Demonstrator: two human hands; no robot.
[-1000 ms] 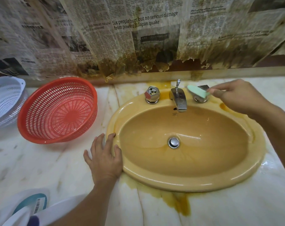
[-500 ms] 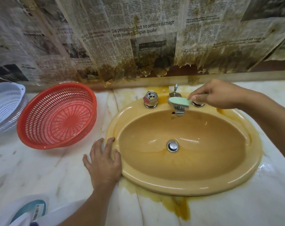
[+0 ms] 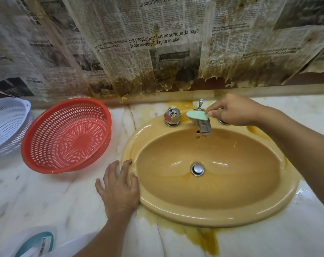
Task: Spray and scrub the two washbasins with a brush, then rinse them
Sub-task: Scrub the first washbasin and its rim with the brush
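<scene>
A yellow oval washbasin (image 3: pixel 209 212) is set into a marble counter, with a chrome drain plug (image 3: pixel 197 169) at its bottom. My right hand (image 3: pixel 233 110) pinches a small green brush (image 3: pixel 196 115) and holds it on top of the chrome tap spout (image 3: pixel 204 127), between the left tap handle (image 3: pixel 172 115) and the right one, which my hand mostly hides. My left hand (image 3: pixel 118 188) rests flat on the counter with its fingers touching the basin's left rim.
A red plastic colander (image 3: pixel 64 136) leans on the counter left of the basin, with a white one (image 3: pixel 5 123) behind it. Stained newspaper (image 3: pixel 157 43) covers the wall. A white bottle with a teal label (image 3: pixel 35 243) shows at the bottom left. Brown stains mark the counter (image 3: pixel 203 238).
My right hand has carried the green brush leftward from the right tap handle onto the tap spout. My left hand has stayed on the basin's rim.
</scene>
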